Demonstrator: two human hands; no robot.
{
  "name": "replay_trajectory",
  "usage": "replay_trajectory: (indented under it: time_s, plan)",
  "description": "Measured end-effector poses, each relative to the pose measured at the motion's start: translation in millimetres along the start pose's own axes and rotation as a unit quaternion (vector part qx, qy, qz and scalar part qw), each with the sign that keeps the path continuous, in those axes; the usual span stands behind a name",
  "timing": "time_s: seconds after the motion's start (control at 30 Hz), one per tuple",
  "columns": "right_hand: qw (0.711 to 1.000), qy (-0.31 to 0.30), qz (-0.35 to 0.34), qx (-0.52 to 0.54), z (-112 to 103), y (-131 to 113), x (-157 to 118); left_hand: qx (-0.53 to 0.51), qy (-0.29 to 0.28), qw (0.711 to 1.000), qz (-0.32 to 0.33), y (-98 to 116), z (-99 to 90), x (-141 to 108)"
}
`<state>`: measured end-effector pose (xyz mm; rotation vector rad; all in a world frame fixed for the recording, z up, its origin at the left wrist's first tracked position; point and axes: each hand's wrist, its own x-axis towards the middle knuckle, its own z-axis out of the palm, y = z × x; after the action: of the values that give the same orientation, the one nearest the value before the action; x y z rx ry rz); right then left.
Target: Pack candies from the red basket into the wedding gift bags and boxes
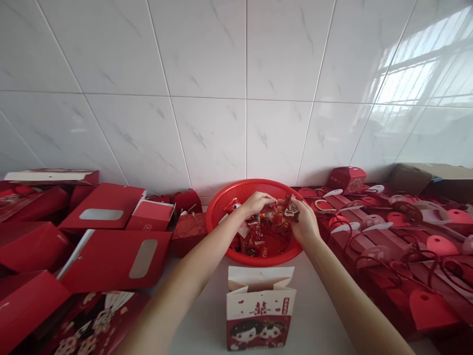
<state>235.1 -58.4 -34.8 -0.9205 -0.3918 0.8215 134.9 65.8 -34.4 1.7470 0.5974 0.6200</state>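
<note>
A round red plastic basket [216, 217] stands against the tiled wall and holds several small red-wrapped packets [253, 241]. Over its left part is my left hand [258, 202], its fingers pinched together at a red wrapper; what exactly they hold is too small to tell. My right hand [305, 219], above the basket's right side, grips a red packet with white lettering [291, 209]. In front of the basket a white and red paper box [260, 315] with two cartoon faces stands upright, its top open, touched by neither hand.
Red boxes [114, 259] and bags lie piled on the left. Many red gift boxes with cord handles [384, 246] cover the right side. A brown carton [417, 175] sits at the back right, and the tiled wall [207, 123] bounds the back.
</note>
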Motion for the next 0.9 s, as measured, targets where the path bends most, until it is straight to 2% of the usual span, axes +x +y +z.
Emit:
replay_trajectory:
  time_s: [0.1,0.27,0.4,0.53,0.63,0.7,0.8,0.9]
  plan:
    - [1.0,0.008,-0.002,0.003,-0.5,1.4,1.8,0.009,-0.007,1.0,0.005,-2.4,-0.3,3.1]
    - [1.0,0.006,-0.002,-0.005,0.6,-1.1,1.5,0.098,0.041,0.994,0.032,-5.7,-0.8,7.0]
    - [1.0,0.02,0.009,0.011,2.4,-4.8,-0.9,0.132,0.051,0.99,0.024,-7.5,0.5,6.3]
    - [0.999,0.031,-0.006,0.029,2.6,-4.8,-1.7,0.167,0.029,0.985,0.029,-6.5,4.9,-0.8]
    - [0.999,0.032,-0.021,0.025,2.0,-3.5,-1.5,0.208,-0.031,0.976,0.062,-6.2,10.4,-7.4]
    - [0.999,0.035,-0.022,0.021,2.1,-3.4,-1.9,0.255,-0.081,0.958,0.1,-6.8,14.9,-10.3]
    - [0.999,0.04,-0.017,0.027,3.0,-4.5,-3.4,0.369,-0.14,0.906,0.153,-7.4,21.7,-12.1]
    - [0.998,0.043,-0.016,0.034,3.8,-5.9,-4.6,0.447,-0.165,0.867,0.15,-5.5,26.7,-12.8]
